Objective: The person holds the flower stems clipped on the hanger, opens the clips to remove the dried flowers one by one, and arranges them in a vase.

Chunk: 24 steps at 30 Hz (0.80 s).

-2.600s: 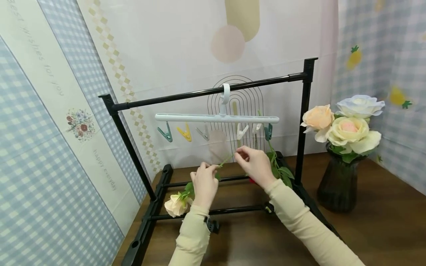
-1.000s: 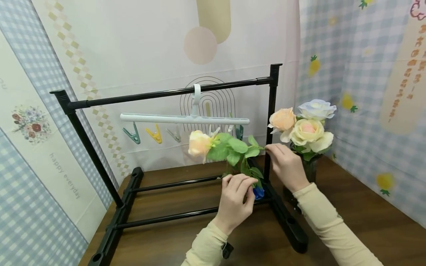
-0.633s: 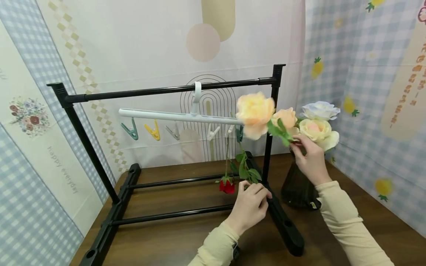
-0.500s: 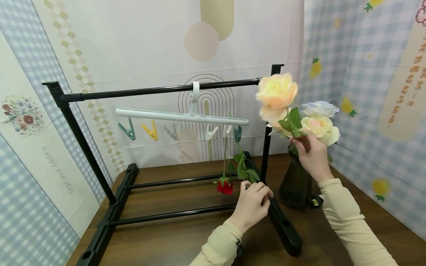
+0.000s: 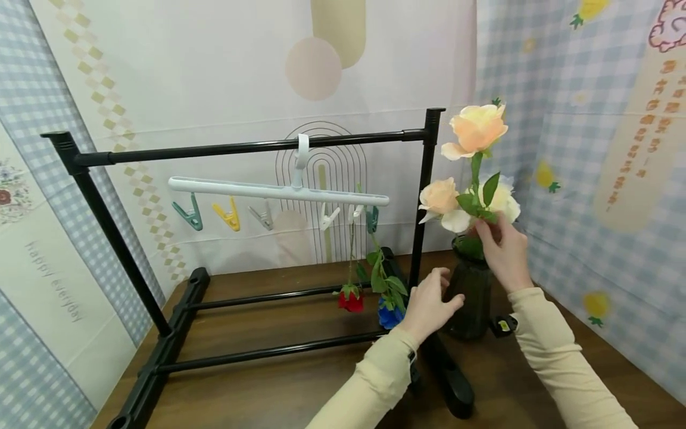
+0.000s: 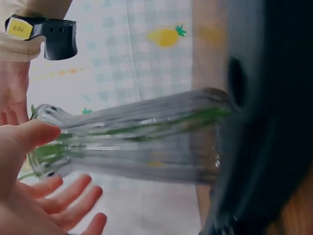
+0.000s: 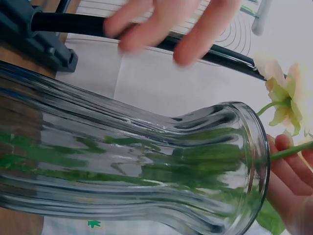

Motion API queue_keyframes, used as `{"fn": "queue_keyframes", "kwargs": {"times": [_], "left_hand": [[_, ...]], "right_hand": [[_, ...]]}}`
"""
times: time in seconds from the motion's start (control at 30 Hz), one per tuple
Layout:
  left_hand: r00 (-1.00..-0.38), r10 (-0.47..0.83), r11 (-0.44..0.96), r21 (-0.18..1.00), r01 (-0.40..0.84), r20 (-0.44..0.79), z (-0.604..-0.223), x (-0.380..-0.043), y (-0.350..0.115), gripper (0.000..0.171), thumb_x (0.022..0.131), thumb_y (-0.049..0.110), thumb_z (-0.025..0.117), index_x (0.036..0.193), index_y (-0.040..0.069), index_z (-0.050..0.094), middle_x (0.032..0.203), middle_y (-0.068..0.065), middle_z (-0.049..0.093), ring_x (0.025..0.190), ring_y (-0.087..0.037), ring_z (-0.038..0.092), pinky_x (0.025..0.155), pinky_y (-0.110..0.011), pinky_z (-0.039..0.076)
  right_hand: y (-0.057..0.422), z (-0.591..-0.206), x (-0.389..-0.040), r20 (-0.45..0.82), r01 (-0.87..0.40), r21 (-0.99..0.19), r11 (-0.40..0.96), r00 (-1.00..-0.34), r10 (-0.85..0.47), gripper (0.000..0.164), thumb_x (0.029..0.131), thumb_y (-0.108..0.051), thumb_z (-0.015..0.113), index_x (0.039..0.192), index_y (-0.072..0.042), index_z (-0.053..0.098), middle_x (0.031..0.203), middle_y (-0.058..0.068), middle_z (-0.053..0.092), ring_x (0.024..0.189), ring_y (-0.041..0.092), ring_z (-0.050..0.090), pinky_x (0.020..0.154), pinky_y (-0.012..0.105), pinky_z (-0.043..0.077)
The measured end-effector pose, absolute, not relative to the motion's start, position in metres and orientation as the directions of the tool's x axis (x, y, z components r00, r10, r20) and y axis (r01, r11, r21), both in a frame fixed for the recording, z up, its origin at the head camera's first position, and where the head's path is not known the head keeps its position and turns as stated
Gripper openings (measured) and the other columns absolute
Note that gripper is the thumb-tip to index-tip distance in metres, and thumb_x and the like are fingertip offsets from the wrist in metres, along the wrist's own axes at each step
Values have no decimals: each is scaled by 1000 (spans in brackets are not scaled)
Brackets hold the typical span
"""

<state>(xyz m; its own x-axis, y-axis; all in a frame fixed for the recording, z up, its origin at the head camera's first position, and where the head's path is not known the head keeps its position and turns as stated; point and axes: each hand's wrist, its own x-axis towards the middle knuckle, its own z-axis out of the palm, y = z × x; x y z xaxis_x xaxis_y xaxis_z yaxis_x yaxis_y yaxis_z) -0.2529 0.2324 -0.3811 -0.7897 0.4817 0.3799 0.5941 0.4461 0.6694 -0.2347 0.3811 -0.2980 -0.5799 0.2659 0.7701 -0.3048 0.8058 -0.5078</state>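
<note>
My right hand (image 5: 504, 250) pinches the green stem of a peach rose (image 5: 477, 130), which stands upright over the mouth of a dark, ribbed glass vase (image 5: 470, 301). In the right wrist view that stem (image 7: 289, 150) runs between finger and thumb right at the vase rim. Other roses, one of them a smaller peach bloom (image 5: 439, 196), sit in the vase, their stems showing through the glass. My left hand (image 5: 431, 305) is beside the vase, holding nothing. The left wrist view shows its thumb and fingers (image 6: 73, 203) spread around the vase neck.
A black rack (image 5: 241, 149) stands on the brown table, one foot (image 5: 450, 381) close to the vase. From it hangs a pale hanger (image 5: 278, 190) with several coloured clips. A red rose (image 5: 351, 301) and a blue rose (image 5: 389, 314) hang head down from right-hand clips.
The peach rose, earlier held sideways in front of the rack, has gone right and turned bloom-up over the vase. My left hand has moved right from the hanging flowers towards the vase, its fingers spreading.
</note>
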Motion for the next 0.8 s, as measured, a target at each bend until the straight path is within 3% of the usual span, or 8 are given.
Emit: {"fn": "queue_keyframes", "kwargs": {"times": [0.23,0.4,0.47,0.57,0.67,0.8], "left_hand": [[-858,445,436,774,460,259,-377,-261,264,79,87,44,68,150,16,31,146,-6,49,130,-22,52,107,-52,39],[-862,427,404,796,451,272,-382,-263,276,83,86,45,70,152,18,27,149,-4,46,133,-22,50,107,-53,38],[-859,421,407,786,465,290,-384,-264,278,83,86,45,70,152,19,27,148,-4,47,131,-23,51,105,-52,40],[-858,418,408,782,471,299,-389,-266,282,81,88,44,68,153,22,25,148,-4,48,129,-24,53,103,-52,40],[-857,421,412,778,474,298,-394,-266,285,76,90,41,67,152,24,26,145,-5,50,128,-22,54,101,-52,40],[-857,421,437,761,480,299,-395,-266,286,73,92,39,64,152,25,26,142,-6,52,124,-21,57,96,-51,41]], "right_hand": [[384,-300,-231,764,-291,-572,767,-530,369,24,97,-24,58,106,-3,66,88,21,73,67,-24,50,58,6,37],[389,-304,-231,782,-289,-553,782,-503,367,23,94,-17,61,109,0,66,87,26,72,63,-24,48,57,2,38],[391,-307,-230,797,-263,-511,818,-502,336,22,93,-15,64,104,3,68,86,25,72,63,-16,52,59,4,37],[393,-310,-228,808,-218,-442,870,-519,281,20,89,-14,67,97,4,71,86,24,71,67,10,62,63,21,46],[393,-313,-224,787,-191,-426,885,-560,258,19,89,-12,67,97,5,70,92,24,70,76,36,64,67,43,48],[392,-315,-221,750,-177,-435,883,-614,247,16,89,-8,65,97,5,70,103,23,67,82,39,61,70,50,46]]}}
